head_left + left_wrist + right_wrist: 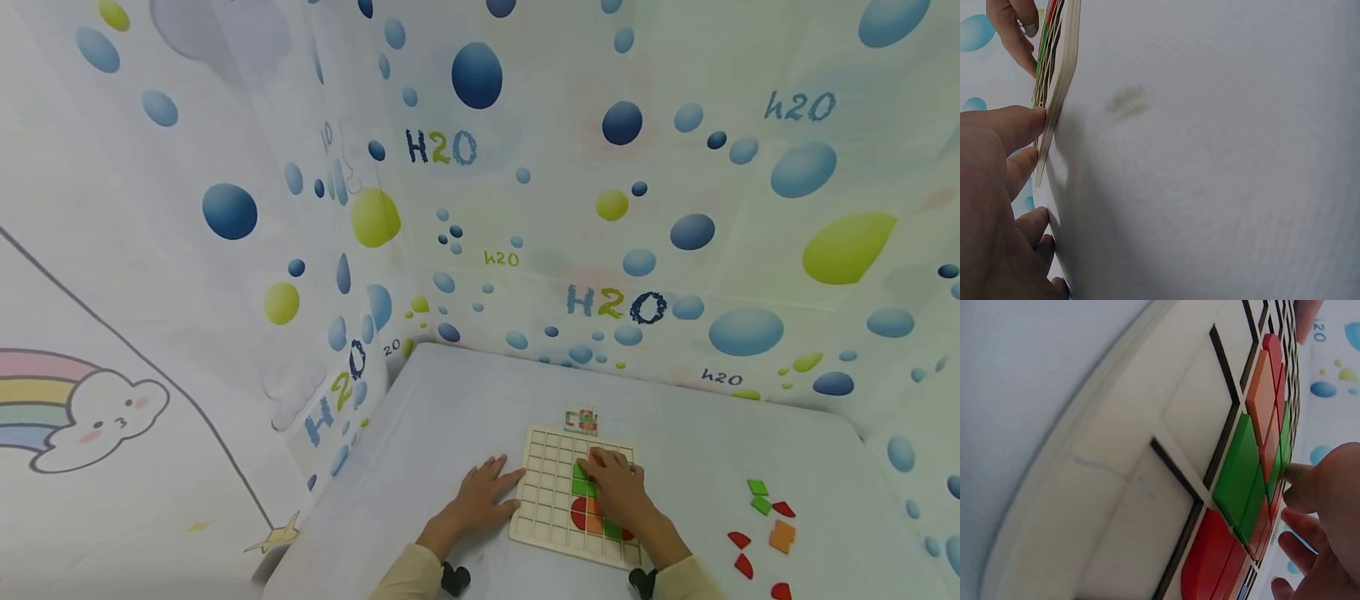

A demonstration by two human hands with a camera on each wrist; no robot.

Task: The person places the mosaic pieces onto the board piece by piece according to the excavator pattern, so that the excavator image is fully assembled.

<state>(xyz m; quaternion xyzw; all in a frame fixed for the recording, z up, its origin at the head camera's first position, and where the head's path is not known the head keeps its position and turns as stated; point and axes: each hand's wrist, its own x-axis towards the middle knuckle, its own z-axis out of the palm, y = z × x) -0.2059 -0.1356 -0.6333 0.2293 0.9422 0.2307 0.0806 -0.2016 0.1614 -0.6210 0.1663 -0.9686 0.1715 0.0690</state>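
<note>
I see my right hand [617, 492] lying over the grid board [546, 492], fingers [1300, 472] flat on its green tile [1238, 478], while my left hand [477, 498], fingers spread, steadies the board's left edge.

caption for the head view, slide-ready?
Right hand places tiles on grid board; left hand steadies its edge.

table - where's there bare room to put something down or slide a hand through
Bare patches: the table left of and behind the grid board, and the strip between the board and the loose pieces. Crowded: the board under the right hand, and the left hand against its left edge.
</note>
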